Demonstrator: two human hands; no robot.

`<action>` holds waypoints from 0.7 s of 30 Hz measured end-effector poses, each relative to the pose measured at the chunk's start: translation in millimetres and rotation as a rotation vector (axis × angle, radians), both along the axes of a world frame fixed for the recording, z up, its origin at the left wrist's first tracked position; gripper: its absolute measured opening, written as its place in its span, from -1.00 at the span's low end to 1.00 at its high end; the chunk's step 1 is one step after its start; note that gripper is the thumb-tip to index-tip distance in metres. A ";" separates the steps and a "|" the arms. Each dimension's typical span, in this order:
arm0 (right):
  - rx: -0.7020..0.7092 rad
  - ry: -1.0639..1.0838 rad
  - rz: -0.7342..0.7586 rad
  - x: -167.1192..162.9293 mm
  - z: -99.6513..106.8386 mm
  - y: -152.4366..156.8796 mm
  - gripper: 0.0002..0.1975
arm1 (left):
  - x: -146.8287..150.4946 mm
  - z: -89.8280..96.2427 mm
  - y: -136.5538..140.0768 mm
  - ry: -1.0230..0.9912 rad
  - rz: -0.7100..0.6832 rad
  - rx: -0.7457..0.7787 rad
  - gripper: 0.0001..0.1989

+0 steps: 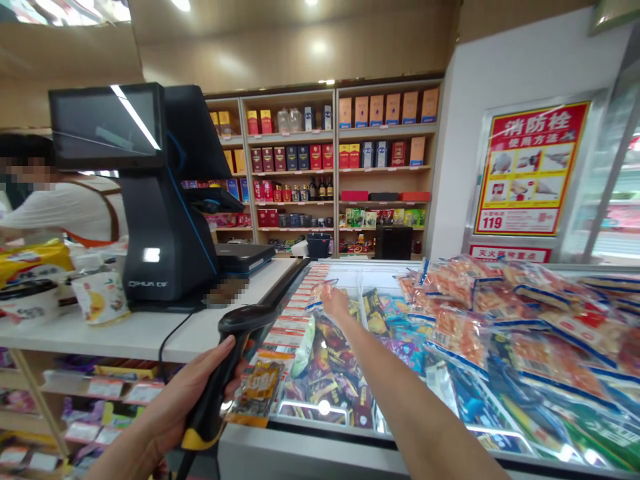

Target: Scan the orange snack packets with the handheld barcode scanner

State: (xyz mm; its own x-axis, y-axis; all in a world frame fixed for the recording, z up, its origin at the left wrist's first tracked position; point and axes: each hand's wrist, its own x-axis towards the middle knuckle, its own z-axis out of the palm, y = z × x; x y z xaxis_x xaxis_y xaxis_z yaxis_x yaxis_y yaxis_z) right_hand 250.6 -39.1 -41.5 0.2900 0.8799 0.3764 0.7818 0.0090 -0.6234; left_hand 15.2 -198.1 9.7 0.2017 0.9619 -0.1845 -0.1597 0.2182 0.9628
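Observation:
A black barcode scanner (210, 380) with a yellow base end is gripped in my left hand (200, 373), its head tilted up beside the counter edge. My right hand (335, 303) reaches across the freezer and pinches a small clear snack packet (318, 295) with a blue-edged wrapper, at the far left of the freezer top. A yellow-brown snack packet (263, 387) lies by the scanner on the freezer's near left corner. To the right of my forearm, a heap of similar clear packets (460, 333) with orange-pink contents covers the glass.
A point-of-sale terminal (165, 220) stands on the white counter (270, 293), with paper cups (100, 297) to its left. A person (65, 207) is behind the counter. Coloured ice-cream wrappers (330, 360) fill the freezer. Boxed goods line the back shelves (290, 137).

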 end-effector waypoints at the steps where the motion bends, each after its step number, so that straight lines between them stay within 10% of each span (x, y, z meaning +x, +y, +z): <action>1: -0.005 0.007 0.005 -1.9 0.9 -1.3 -0.66 | 1.1 1.2 -1.3 0.004 -0.003 0.000 -0.73; 7: 0.019 0.044 -0.043 23.7 7.2 -28.9 -0.61 | 23.3 0.4 -8.8 0.031 -0.074 -0.022 -0.70; 17: 0.427 -0.181 -0.236 166.2 13.9 -141.5 -0.64 | 88.8 -11.3 -20.0 0.036 -0.301 0.023 -0.69; 21: 0.261 -0.219 -0.465 204.4 12.8 -184.4 -0.58 | 99.1 -14.0 -25.4 0.022 -0.362 0.035 -0.72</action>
State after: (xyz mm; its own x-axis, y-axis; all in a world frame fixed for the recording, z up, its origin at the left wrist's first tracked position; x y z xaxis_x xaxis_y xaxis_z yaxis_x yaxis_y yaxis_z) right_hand 455.0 -223.5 -28.8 0.5147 0.5488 0.6587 0.8512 -0.2348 -0.4695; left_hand 114.3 -223.5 -4.3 0.5264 0.8350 -0.1603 -0.0579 0.2233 0.9730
